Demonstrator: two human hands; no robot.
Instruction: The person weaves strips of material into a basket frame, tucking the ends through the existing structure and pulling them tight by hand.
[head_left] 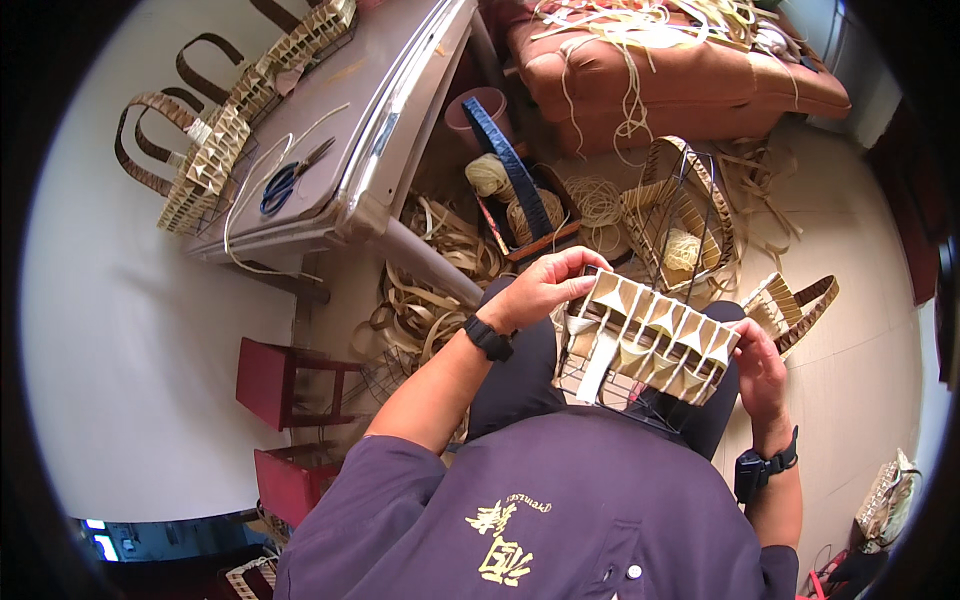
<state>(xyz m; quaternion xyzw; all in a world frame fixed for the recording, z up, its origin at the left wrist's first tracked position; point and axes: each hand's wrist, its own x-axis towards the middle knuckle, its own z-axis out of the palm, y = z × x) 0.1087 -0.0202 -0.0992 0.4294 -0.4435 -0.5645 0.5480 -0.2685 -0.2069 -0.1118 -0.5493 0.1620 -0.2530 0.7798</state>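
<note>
A half-woven wire basket [662,335] rests on my lap, its upper wall wrapped in cream and brown strips. Bare dark wires show along its lower part. From the left side of the weave a pale loose strip [597,370] hangs down. My left hand [545,290] pinches the upper left corner between thumb and fingers. At the opposite end, my right hand [762,372] is closed on the right edge, with some fingertips hidden behind it.
Woven baskets [205,165] with brown handles and dark-handled scissors [290,180] sit on the table [330,140]. Beyond my knees are a box of twine balls [545,240], a wire-frame basket [725,215] and heaped strips [425,300]. Red stools [275,385] stand left.
</note>
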